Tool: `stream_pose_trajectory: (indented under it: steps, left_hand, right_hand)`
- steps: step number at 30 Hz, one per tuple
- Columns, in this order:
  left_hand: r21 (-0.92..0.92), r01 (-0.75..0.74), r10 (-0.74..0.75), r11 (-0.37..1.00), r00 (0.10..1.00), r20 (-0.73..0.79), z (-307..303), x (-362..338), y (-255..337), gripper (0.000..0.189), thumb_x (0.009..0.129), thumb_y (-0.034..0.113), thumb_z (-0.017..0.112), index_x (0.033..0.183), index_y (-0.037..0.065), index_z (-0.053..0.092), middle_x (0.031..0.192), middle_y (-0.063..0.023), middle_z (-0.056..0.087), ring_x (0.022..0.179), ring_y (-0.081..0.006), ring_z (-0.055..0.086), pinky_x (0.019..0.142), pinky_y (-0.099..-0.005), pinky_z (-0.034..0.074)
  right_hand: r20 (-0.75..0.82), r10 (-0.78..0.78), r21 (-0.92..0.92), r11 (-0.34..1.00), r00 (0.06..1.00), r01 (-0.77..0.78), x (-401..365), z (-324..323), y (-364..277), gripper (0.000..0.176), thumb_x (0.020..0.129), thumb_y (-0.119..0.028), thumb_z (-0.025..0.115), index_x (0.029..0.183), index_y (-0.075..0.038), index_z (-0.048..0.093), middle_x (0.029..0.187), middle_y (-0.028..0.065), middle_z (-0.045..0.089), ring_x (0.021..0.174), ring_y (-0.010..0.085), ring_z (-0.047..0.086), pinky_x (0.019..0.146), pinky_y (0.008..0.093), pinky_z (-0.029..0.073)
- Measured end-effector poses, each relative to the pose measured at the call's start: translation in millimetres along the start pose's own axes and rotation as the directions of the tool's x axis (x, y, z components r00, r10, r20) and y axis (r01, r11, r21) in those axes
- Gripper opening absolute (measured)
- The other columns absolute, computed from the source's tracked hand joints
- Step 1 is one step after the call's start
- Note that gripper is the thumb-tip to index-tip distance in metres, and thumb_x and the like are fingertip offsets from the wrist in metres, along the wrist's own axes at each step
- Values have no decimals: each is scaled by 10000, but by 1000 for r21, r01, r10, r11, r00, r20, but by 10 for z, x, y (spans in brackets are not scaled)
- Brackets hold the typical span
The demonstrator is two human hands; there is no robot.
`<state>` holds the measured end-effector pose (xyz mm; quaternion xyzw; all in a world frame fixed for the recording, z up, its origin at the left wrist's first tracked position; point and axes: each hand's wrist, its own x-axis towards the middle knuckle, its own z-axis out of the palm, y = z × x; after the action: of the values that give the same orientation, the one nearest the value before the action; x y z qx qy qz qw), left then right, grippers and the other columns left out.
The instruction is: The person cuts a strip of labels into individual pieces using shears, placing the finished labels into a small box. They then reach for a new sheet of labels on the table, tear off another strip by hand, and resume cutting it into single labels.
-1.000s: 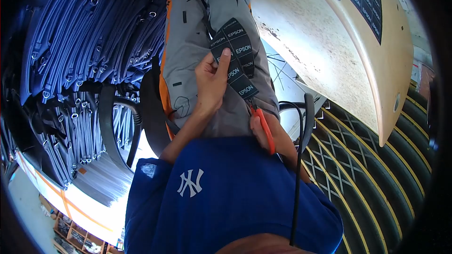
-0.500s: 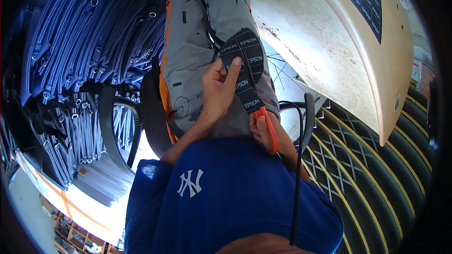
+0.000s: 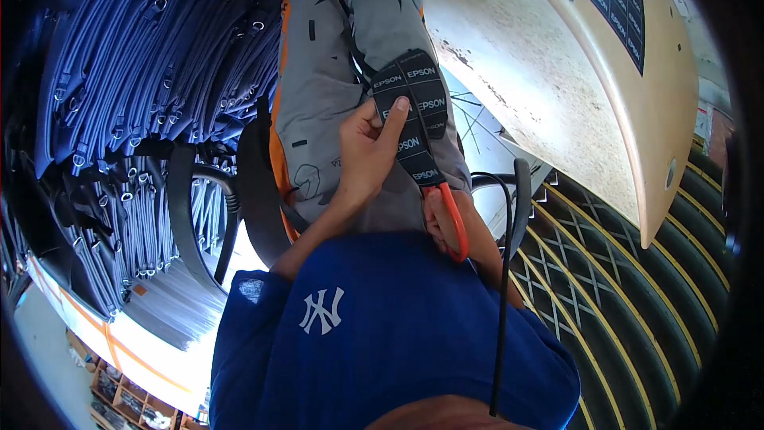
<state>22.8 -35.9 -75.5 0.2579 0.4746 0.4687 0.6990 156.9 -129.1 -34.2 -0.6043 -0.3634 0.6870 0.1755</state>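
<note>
A black sheet of EPSON labels (image 3: 430, 84) lies over the lap, pinched between the thumb and fingers of my left hand (image 3: 372, 142). In my right hand (image 3: 438, 221) are the red-orange handles of a pair of scissors (image 3: 456, 227). The scissor blades are hidden by the label sheet, whose lower end reaches the handles. Grey trousers (image 3: 318, 103) with orange trim are beneath both hands.
Many dark blue straps with metal rings (image 3: 119, 56) hang at the left. A pale machine body or table (image 3: 541, 72) with another EPSON label sheet (image 3: 614, 0) stands at upper right. Chair armrests (image 3: 521, 199) flank the lap.
The label sheet has shifted very slightly at its right part. Both hands keep nearly the same place and grip.
</note>
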Motion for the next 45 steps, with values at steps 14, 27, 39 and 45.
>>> stream_pose_trajectory:
  steps: [14, 27, 39, 45]
  left_hand:
    - [69, -102, 107, 992, 992, -74, -53, 164, 15, 190, 928, 183, 575, 816, 32, 606, 627, 92, 481, 563, 39, 387, 469, -154, 302]
    - [42, -70, 72, 997, 996, -47, -46, 91, 5, 184, 927, 175, 577, 820, 28, 606, 631, 95, 459, 563, 35, 368, 471, -159, 297]
    - [33, -46, 47, 998, 998, -34, -3, 81, 91, 201, 936, 198, 561, 891, 16, 631, 653, 88, 496, 561, 31, 396, 472, -159, 318]
    - [8, -81, 81, 997, 995, -52, -14, 155, 131, 218, 943, 205, 548, 944, 8, 642, 709, 66, 563, 583, 28, 433, 500, -158, 343]
  right_hand:
    - [-9, -211, -41, 977, 977, 211, 0, 64, 115, 469, 954, -454, 370, 815, -22, 489, 565, -35, 412, 465, 53, 385, 427, 213, 295]
    - [-18, -239, -7, 971, 971, 239, 23, 86, -32, 600, 923, -576, 322, 802, -8, 475, 528, -18, 394, 436, 71, 392, 409, 209, 320]
    - [18, 2, 6, 1000, 1000, -2, -15, 32, -27, 517, 980, -425, 325, 701, -13, 465, 461, 11, 412, 348, 108, 419, 349, 235, 357]
    - [-12, -25, -66, 998, 1000, 24, -20, 10, -3, 356, 947, -305, 476, 729, -24, 500, 550, 24, 469, 483, 115, 480, 480, 263, 389]
